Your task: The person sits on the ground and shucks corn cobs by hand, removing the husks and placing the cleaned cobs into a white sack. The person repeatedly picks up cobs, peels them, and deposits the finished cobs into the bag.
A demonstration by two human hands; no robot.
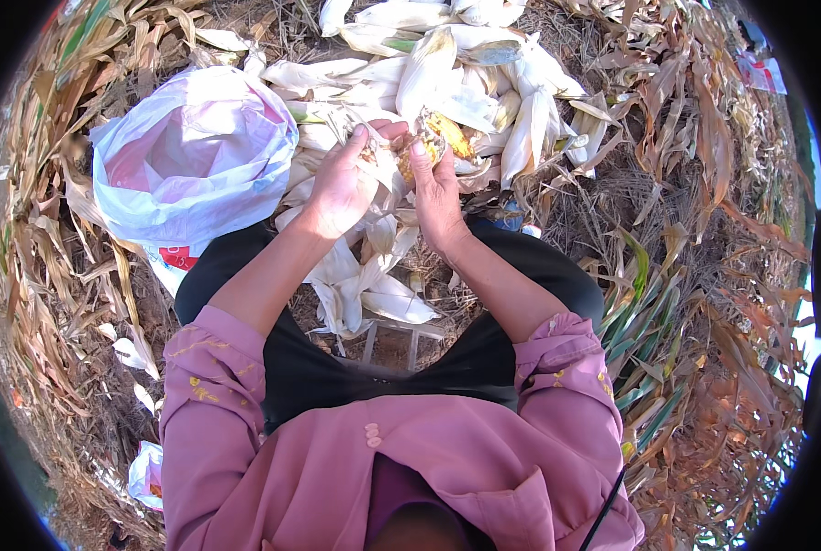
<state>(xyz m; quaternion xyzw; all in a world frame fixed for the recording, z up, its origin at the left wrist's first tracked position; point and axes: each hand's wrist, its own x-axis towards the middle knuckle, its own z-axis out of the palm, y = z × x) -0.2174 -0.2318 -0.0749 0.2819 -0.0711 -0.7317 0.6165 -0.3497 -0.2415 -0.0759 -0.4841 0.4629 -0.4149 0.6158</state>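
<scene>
My right hand grips an ear of corn, its yellow kernels partly bared beside the thumb. My left hand is at the ear's left, thumb and fingers around dry, pale corn husk. Fingers and husk partly hide the ear. Just beyond my right hand lies another exposed yellow ear, with damaged-looking patches. A heap of ears in whitish husks spreads in front of both hands. More loose husks hang and lie below them, between my knees.
A large white plastic bag stands with its mouth wide at my left knee. Dry corn stalks and leaves cover the ground around me. Something blue lies by my right knee. A smaller bag sits at lower left.
</scene>
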